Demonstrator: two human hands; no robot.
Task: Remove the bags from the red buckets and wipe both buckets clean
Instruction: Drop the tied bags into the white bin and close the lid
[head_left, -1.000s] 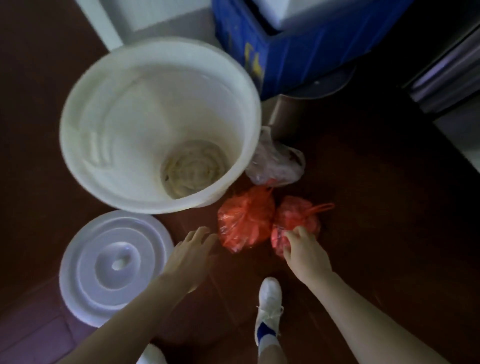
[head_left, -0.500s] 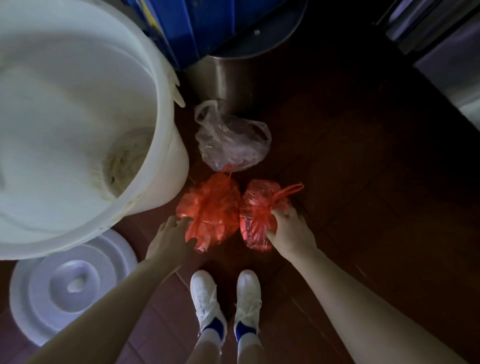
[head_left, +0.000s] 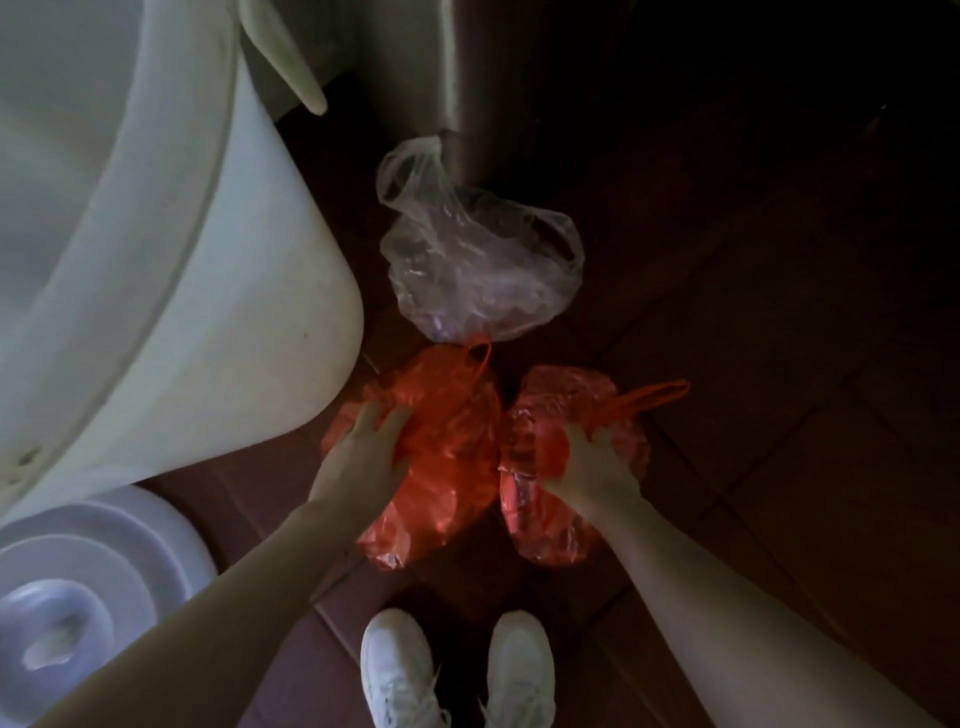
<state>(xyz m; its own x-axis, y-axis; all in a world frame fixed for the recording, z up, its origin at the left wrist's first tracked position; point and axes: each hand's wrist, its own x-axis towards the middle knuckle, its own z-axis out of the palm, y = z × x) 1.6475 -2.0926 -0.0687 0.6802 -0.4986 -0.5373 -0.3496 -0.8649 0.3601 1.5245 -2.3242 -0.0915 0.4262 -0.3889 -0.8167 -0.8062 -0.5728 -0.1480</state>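
The floor (head_left: 779, 467) is dark red-brown tile in a dim room, and a pair of white shoes (head_left: 400, 670) stands on it at the near edge. A big white bucket (head_left: 208, 260) fills the left side. Its inside is only partly in view, so what it holds cannot be told. Its round white lid (head_left: 104, 561) lies flat on the floor below it. A metal bin (head_left: 415, 67) stands at the back, with a crumpled clear bag (head_left: 478, 260) against its foot.

Two knotted bags sit side by side on the tiles, touching each other. Their contents are hidden by the plastic.

The left hand (head_left: 358, 457) lies on the left red bag (head_left: 452, 452). Its fingers (head_left: 397, 418) are spread and lightly bent and rest on the plastic on the side nearest the bucket. Most of the bag lies to the right of them and below the palm. Its small loop sticks up beyond the fingertips, next to the clear bag.

The right hand (head_left: 592, 462) grips the right red bag (head_left: 566, 395), with its fingers and thumb curled round a gathered fold of plastic. The bag's long loop handle (head_left: 654, 395) runs out just past the knuckles, and the rest bulges under the wrist.
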